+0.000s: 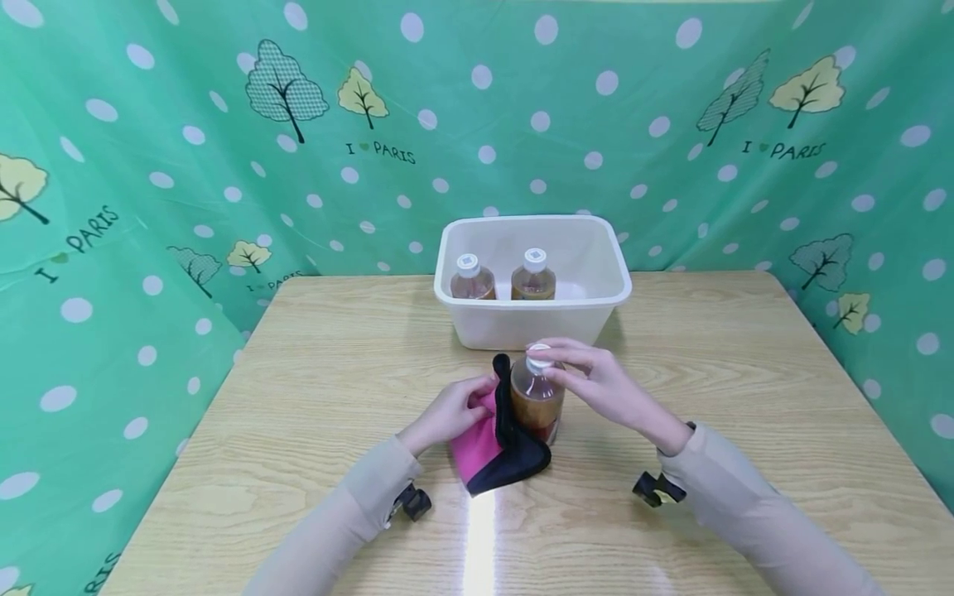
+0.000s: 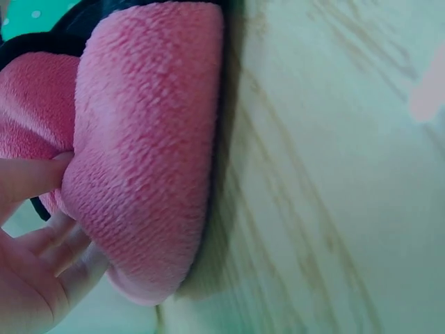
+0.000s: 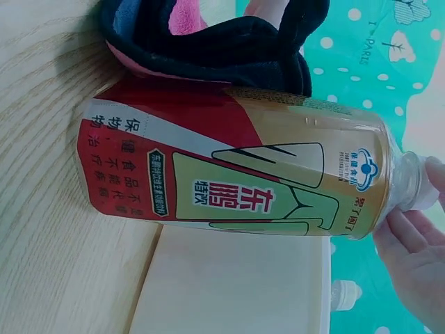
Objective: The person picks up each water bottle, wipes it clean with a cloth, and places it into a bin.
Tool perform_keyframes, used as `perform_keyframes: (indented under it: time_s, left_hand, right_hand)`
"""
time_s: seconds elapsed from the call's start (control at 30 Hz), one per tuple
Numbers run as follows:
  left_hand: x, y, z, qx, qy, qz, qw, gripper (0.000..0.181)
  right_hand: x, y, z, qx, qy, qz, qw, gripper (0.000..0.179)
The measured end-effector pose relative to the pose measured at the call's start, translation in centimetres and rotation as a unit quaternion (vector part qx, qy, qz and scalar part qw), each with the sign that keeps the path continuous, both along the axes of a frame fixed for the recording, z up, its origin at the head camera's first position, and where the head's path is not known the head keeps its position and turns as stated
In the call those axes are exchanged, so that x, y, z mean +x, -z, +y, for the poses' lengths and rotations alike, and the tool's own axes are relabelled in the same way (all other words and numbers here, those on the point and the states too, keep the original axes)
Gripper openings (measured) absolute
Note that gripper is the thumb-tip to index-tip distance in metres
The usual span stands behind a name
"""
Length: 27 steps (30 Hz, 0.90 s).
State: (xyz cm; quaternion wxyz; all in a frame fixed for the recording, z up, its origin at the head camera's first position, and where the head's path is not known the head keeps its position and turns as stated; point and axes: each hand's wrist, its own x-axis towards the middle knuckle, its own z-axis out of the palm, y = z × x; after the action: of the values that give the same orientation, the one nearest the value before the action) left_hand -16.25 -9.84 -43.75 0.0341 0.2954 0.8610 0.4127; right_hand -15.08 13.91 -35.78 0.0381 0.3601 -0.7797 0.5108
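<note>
A drink bottle (image 3: 236, 163) with a red and gold label and a white cap stands upright on the table, just in front of the white bin. My right hand (image 1: 596, 377) pinches it at the cap and neck. Against the bottle's left side lies a folded pink cloth (image 1: 477, 447) with a black edge. Between thumb and fingers, my left hand (image 2: 42, 257) pinches a fold of that fuzzy cloth. In the right wrist view the cloth's dark edging touches or nearly touches the bottle; I cannot tell which.
The white plastic bin (image 1: 532, 323) stands at the back of the wooden table (image 1: 335, 397). Inside it are two similar bottles, one on the left (image 1: 473, 281) and one near the middle (image 1: 533, 281). A green dotted curtain (image 1: 522, 99) hangs behind.
</note>
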Motion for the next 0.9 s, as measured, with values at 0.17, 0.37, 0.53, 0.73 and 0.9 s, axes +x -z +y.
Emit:
perform_keyframes:
  time_s: [0.17,0.37,0.53,0.73,0.9]
  left_hand:
    - [0.4,-0.6,-0.8,-0.003,0.001,0.009,1.0,0.027]
    - [0.7,-1.0,-1.7,-0.004,-0.002,0.011,0.9999,0.027]
    - [1.0,-0.9,-2.5,-0.004,-0.013,0.0,0.9999,0.031]
    - [1.2,-0.9,-3.1,0.0,-0.017,0.007,0.9998,0.03]
    - [1.4,-1.0,-3.3,0.004,-0.016,0.008,0.9998,0.028]
  right_hand:
    - [0.0,-0.1,-0.2,-0.019,0.015,0.021,0.9995,0.027]
    - [-0.2,-0.9,-0.1,-0.045,0.031,0.026,0.9981,0.027]
    - [-0.7,-1.8,0.1,-0.069,0.043,0.009,0.9966,0.027]
    - [-1.6,-3.6,0.7,-0.066,0.076,0.01,0.9949,0.025]
    - [-2.3,-5.5,1.3,-0.069,0.1,0.042,0.9917,0.023]
